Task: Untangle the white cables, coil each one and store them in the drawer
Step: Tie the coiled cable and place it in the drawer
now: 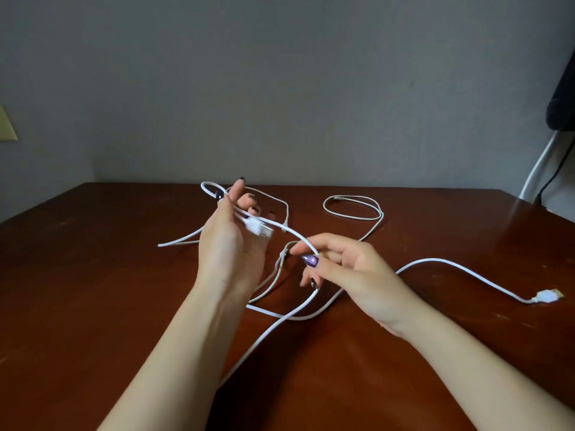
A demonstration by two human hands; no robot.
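Right, on my feed I count two hands and two white USB plugs with metal tips. The left hand [230, 244] is raised above the dark reddish-brown wooden table [93, 275], palm turned inward and fingers curled. A thick white cable [300, 236] loops round its thumb and runs across the palm, so that hand holds it, and the first plug [259, 229] lies at the palm's edge. From there the same cable arcs over to the right hand [351, 269], which pinches it between thumb and forefinger just above the tabletop.

Past the right hand a thick white strand sweeps across the table to the second plug [548, 296], which lies flat near the right edge. Another thick length runs off the near edge between the forearms. A thin white cable [354, 196] lies in a loose ring at the back of the table. More thin loops lie behind the left hand and under both hands, crossing the thick strands. I cannot tell whether the thin strands are one cable or two.
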